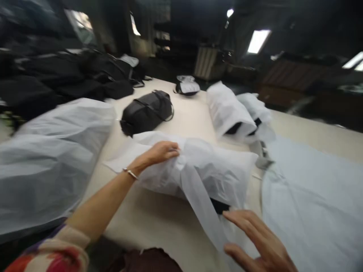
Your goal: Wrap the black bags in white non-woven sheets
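A dark bag, mostly hidden, lies under a white translucent wrapper (224,166) on the table in front of me; a black patch (219,206) of it shows below the edge. My left hand (166,151), wearing a bracelet, pinches the wrapper at a gathered spot near its middle. From that spot a long white strip (198,202) hangs down toward the front right. Beside the strip's lower end is my right hand (258,240), its thumb and fingers spread apart. Nothing shows between those fingers, which are slightly blurred.
A black duffel bag (149,111) sits behind the wrapper on the pale table (187,113). White-wrapped bags (229,107) stand at the back right. Big white sheets (317,204) spread on the right, and a large white-covered bundle (51,158) is on the left. Black bags (70,75) pile up behind it.
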`<state>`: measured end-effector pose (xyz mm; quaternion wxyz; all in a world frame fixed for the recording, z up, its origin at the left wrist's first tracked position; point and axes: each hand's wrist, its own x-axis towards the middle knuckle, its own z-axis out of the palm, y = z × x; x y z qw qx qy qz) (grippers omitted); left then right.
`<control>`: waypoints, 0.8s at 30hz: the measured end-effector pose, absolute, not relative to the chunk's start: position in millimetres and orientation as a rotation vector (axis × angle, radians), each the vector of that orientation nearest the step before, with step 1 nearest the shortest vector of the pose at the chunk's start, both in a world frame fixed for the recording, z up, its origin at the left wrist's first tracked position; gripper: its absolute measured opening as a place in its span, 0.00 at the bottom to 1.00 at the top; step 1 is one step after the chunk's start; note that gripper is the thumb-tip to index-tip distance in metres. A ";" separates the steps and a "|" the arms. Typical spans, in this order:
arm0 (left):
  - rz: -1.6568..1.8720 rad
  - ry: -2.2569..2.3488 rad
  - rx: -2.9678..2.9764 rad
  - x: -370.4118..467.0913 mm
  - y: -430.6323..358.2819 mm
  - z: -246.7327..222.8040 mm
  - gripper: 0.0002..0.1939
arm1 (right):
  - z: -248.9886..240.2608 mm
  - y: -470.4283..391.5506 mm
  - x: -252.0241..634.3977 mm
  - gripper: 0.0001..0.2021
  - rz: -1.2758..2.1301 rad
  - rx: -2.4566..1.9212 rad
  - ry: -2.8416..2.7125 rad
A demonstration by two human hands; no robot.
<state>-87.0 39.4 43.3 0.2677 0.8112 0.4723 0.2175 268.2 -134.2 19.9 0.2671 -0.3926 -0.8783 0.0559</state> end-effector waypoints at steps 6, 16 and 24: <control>0.571 1.306 2.217 -88.5 56.9 22.2 0.20 | -21.3 -231.2 261.5 0.35 -0.265 -1.381 -2.445; 0.440 1.116 2.124 -101.2 52.4 51.5 0.24 | 12.7 -194.8 295.9 0.08 0.164 -1.570 -1.884; 0.424 1.078 2.110 -113.9 47.1 50.6 0.21 | 46.7 -160.8 295.2 0.43 1.078 -1.935 -1.568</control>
